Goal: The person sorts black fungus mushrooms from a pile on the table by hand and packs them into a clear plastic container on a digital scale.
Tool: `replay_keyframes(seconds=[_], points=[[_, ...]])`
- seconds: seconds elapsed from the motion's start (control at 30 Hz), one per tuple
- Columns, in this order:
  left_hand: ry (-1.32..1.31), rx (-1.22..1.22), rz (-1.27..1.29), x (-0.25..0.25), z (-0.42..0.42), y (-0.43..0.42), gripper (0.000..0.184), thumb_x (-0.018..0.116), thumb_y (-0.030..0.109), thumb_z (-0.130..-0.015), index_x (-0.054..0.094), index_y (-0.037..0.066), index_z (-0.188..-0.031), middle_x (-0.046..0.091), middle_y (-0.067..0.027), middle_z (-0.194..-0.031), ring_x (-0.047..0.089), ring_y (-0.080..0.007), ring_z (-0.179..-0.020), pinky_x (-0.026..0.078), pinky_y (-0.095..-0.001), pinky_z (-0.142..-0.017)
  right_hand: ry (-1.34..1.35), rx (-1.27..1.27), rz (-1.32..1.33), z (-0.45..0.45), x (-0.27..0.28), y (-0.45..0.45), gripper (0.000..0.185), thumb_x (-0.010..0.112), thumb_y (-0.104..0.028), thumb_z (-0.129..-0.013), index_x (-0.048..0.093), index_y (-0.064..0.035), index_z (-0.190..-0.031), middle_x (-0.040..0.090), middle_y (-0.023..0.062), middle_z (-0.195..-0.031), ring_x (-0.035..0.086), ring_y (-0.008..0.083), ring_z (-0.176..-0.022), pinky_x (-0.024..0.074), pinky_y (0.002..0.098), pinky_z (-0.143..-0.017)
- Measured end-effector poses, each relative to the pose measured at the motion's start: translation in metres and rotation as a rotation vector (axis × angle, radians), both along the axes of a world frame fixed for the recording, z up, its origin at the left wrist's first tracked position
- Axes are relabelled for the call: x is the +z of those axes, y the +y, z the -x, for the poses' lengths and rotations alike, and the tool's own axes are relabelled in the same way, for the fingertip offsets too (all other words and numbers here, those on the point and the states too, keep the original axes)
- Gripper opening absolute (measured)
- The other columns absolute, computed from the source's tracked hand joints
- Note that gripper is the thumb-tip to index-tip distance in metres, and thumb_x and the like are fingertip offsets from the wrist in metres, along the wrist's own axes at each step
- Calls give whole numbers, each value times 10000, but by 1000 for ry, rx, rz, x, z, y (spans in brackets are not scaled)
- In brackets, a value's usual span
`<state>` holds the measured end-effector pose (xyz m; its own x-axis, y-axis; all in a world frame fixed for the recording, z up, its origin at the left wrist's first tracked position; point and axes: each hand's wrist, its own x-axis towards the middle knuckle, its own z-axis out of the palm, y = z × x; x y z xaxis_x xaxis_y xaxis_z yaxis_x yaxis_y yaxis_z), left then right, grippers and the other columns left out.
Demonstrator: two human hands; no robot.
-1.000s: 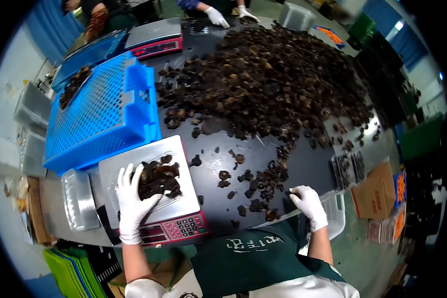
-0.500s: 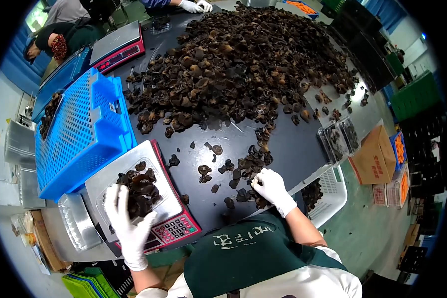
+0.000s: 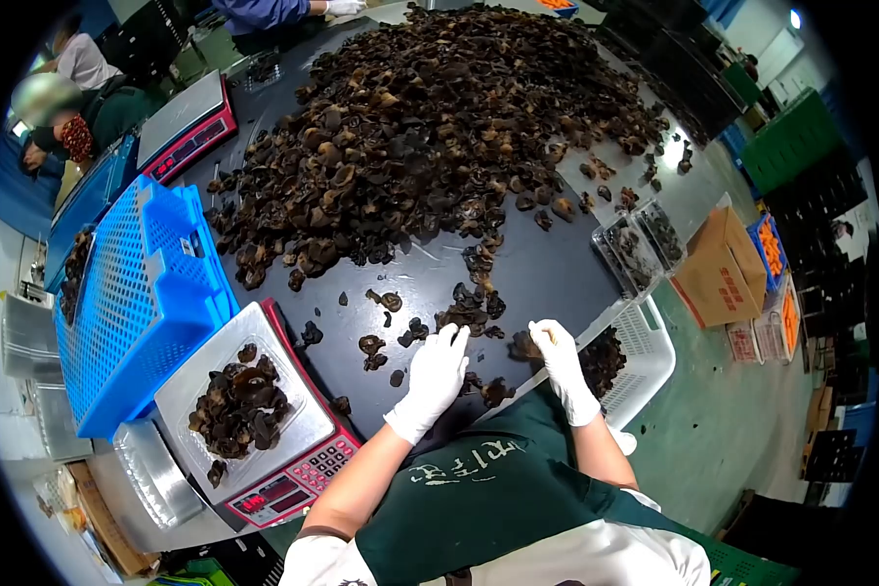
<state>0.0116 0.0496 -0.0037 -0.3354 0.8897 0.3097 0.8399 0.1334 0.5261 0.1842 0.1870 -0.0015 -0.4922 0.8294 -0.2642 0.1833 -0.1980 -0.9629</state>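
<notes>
The left hand [image 3: 432, 383] is the nearer one to the small clump of dark fungus [image 3: 465, 313], which lies just past its fingertips, trailing away lengthwise toward the big heap [image 3: 410, 137]. I can't tell whether those fingers pinch anything. The right hand [image 3: 565, 371] has thumb and fingers drawn close, a brownish piece [image 3: 523, 346] just left of their tips; whether it's gripped, I can't make out. Just right of that hand sits the white basket [image 3: 657, 363].
</notes>
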Motion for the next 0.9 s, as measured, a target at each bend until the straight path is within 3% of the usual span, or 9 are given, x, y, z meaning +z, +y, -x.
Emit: replay_keyframes(seconds=[0.1,0.17,0.3,0.47,0.63,0.7,0.77,0.83,0.9], points=[[95,-32,234,-11,2,-2,377,639,89,-755,575,63,-1126,575,-106,-987,572,-262,-828,478,-383,-720,-1,-44,62,-1,-3,0,150,604,-179,-916,579,-35,-881,517,-30,-753,458,49,-657,400,213,-602],[75,-17,77,-23,6,-12,326,658,97,-727,605,87,-1048,585,-83,-906,555,-256,-752,457,-393,-685,305,-34,372,-6,-21,2,161,578,-184,-929,604,-26,-929,559,0,-775,523,82,-661,457,245,-604],[16,74,-10,-6,14,-32,63,671,111,-735,635,105,-786,586,-37,-711,550,-244,-711,418,-376,-643,349,-85,478,12,-2,-8,182,559,-188,-936,621,-21,-975,597,35,-810,591,128,-695,514,285,-619],[-80,155,-40,7,18,-47,72,641,116,-770,624,135,-838,575,-19,-751,529,-235,-771,387,-369,-705,351,34,549,30,4,-14,183,554,-183,-932,621,-21,-984,629,61,-881,623,156,-734,535,294,-620],[2,60,14,6,11,-33,400,703,186,-720,603,110,-1100,598,-43,-938,526,-244,-913,410,-370,-788,289,11,583,44,14,-17,166,584,-194,-915,614,-38,-961,562,9,-731,529,109,-595,479,267,-547],[40,25,84,1,10,-25,372,679,204,-740,601,106,-1090,574,-52,-954,512,-231,-893,408,-354,-741,-79,182,295,49,24,-17,176,655,-179,-864,631,-21,-939,532,-15,-707,499,86,-609,433,237,-563],[79,24,112,-9,10,-23,357,672,196,-736,607,108,-1076,577,-48,-936,514,-229,-888,404,-353,-743,-127,295,-300,57,6,-23,189,677,-172,-825,655,-31,-948,554,7,-728,525,93,-638,444,233,-592],[123,17,140,-10,10,-22,343,666,189,-732,613,110,-1062,581,-44,-919,515,-226,-884,401,-351,-745,-303,329,-648,73,10,-30,171,657,-133,-785,678,-112,-953,591,66,-793,588,178,-660,481,283,-625],[109,1,105,-8,12,-26,287,645,163,-728,632,124,-1012,588,-31,-872,520,-220,-881,391,-353,-753,-405,344,-858,87,6,-34,137,634,-145,-793,677,-131,-923,585,67,-807,610,237,-699,489,328,-627]])
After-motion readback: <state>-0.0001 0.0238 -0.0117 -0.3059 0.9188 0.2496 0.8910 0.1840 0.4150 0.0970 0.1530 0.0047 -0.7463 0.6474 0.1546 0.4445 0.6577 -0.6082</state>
